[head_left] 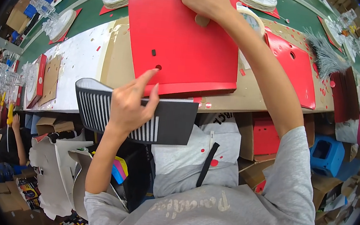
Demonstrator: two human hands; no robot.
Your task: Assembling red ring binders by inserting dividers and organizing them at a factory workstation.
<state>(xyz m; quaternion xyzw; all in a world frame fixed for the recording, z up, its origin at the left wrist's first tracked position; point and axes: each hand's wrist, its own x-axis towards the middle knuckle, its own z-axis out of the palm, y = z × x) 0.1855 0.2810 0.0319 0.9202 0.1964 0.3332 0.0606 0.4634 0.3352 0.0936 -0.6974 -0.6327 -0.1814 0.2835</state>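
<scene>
Where a glossy red card panel (191, 43) lies at the near edge of the brown-topped counter (117, 57) (long axis indistinct), the nearer left hand (129, 103), thumb and forefinger apart, has its round hole (159, 67) just ahead; the right hand (204, 0) meets the far edge, grip unclear.

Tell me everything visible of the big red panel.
The red panel looks like glossy card, lying over the bench, its near edge folded. A dark slot and round hole sit lower left; higher up, a brown round patch. The right hand touches its far edge; the left hand points at the hole.
</scene>
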